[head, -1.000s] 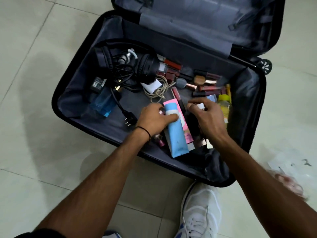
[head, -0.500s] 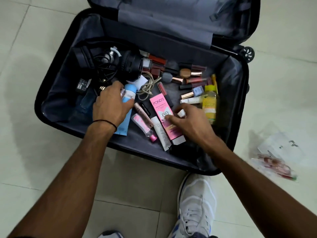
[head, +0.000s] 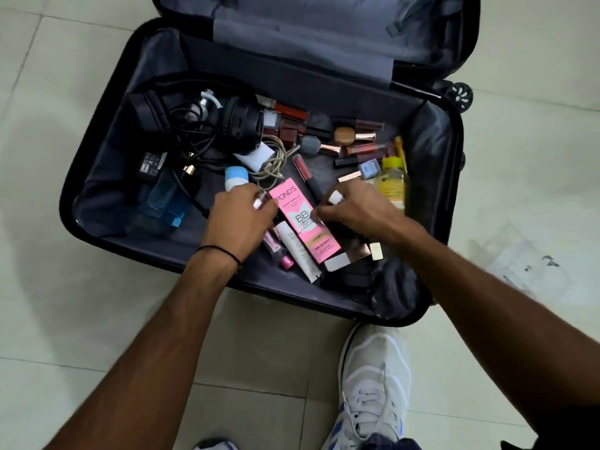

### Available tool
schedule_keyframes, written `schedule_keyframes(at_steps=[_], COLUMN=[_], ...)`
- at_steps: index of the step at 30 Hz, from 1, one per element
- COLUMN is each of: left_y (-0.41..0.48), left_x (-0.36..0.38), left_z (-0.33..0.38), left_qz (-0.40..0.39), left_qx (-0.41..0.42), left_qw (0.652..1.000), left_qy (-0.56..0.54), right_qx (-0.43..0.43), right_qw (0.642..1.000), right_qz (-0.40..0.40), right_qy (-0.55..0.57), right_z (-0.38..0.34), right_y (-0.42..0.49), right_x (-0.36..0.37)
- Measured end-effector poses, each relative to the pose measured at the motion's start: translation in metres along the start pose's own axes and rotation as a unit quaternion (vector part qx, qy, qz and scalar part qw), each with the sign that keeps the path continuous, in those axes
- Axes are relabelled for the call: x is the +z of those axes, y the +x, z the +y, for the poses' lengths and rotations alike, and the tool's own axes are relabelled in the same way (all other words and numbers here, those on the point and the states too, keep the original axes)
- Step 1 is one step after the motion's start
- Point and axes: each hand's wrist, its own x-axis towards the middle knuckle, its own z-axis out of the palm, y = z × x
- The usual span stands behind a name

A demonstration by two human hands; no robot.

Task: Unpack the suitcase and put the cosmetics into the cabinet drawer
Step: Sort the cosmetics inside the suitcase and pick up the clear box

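Note:
The open black suitcase [head: 324,89] lies on the tiled floor with cosmetics in its right half. My left hand [head: 240,219] grips a light blue tube [head: 236,176], whose cap sticks out past my fingers, and its fingertips touch a small pale item beside the pink Pond's box [head: 305,222]. My right hand [head: 354,212] is curled over the box's right edge and pinches a small white-capped item [head: 336,198]. A white tube [head: 298,251] and a small pink bottle [head: 277,250] lie left of the box. A yellow bottle [head: 393,186] and several lipsticks [head: 357,138] lie further back.
Black headphones [head: 240,125], tangled cables, a black adapter [head: 149,165] and a blue glass bottle [head: 165,203] fill the suitcase's left half. My white shoe [head: 373,384] stands just in front of the case. A crumpled plastic wrapper [head: 526,264] lies on the floor at the right.
My left hand lifted the blue tube off the pink box, carried it left, then came back right beside the box. My right hand shifted slightly back and now pinches a white-capped item.

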Motion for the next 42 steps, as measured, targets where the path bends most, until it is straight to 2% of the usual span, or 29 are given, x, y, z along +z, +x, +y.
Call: schedule_keyframes(at_steps=[2, 5, 9, 14, 16, 18, 20, 22, 26, 30, 31, 33, 36, 38, 42], left_y=[-0.003, -0.004, 0.002, 0.009, 0.009, 0.008, 0.004, 0.002, -0.002, -0.007, -0.005, 0.000, 0.013, 0.016, 0.014], left_x=[0.003, 0.000, -0.015, -0.028, -0.027, -0.025, -0.023, -0.019, -0.011, -0.014, -0.018, -0.032, -0.053, -0.060, -0.055], left_z=[0.006, 0.009, -0.010, -0.028, -0.030, -0.025, -0.011, 0.001, 0.006, 0.012, 0.012, 0.007, -0.016, -0.028, -0.042], left_qz=[-0.015, -0.009, -0.005, -0.026, -0.017, -0.011, -0.037, -0.078, -0.125, -0.121, -0.100, -0.047, -0.002, -0.013, 0.005], left_qx=[0.005, -0.016, -0.035, -0.038, -0.035, -0.030, -0.050, -0.092, -0.138, -0.120, -0.105, -0.073, -0.004, 0.015, 0.019], left_qw=[0.995, 0.987, 0.986, 0.996, 0.999, 0.997, 0.976, 0.947, 0.923, 0.912, 0.917, 0.930, 0.984, 0.996, 1.000], left_qy=[0.097, 0.159, 0.164, 0.076, 0.029, -0.067, -0.208, -0.299, -0.336, -0.373, -0.372, -0.356, -0.179, -0.091, -0.015], right_qx=[-0.018, -0.028, 0.012, 0.029, 0.035, 0.039, 0.025, 0.009, -0.026, -0.069, -0.060, -0.026, 0.022, 0.038, 0.060], right_qw=[0.998, 0.992, 0.999, 0.994, 0.984, 0.974, 0.970, 0.968, 0.961, 0.959, 0.958, 0.955, 0.957, 0.966, 0.983], right_qz=[-0.023, 0.003, -0.033, -0.084, -0.073, -0.043, -0.031, -0.046, -0.082, -0.098, -0.067, 0.047, 0.208, 0.218, 0.174], right_qy=[-0.053, -0.125, -0.034, 0.070, 0.157, 0.220, 0.238, 0.248, 0.262, 0.257, 0.271, 0.291, 0.201, 0.130, -0.004], right_z=[-0.006, -0.010, -0.007, -0.003, -0.002, -0.001, -0.001, -0.004, -0.013, -0.014, -0.011, 0.001, 0.023, 0.034, 0.035], right_y=[-0.002, -0.002, -0.007, -0.009, -0.013, -0.016, -0.018, -0.021, -0.028, -0.036, -0.035, -0.029, -0.023, -0.025, -0.028], right_x=[0.015, 0.032, 0.035, 0.029, 0.019, 0.009, 0.005, 0.006, 0.013, 0.010, 0.006, -0.003, -0.024, -0.036, -0.027])
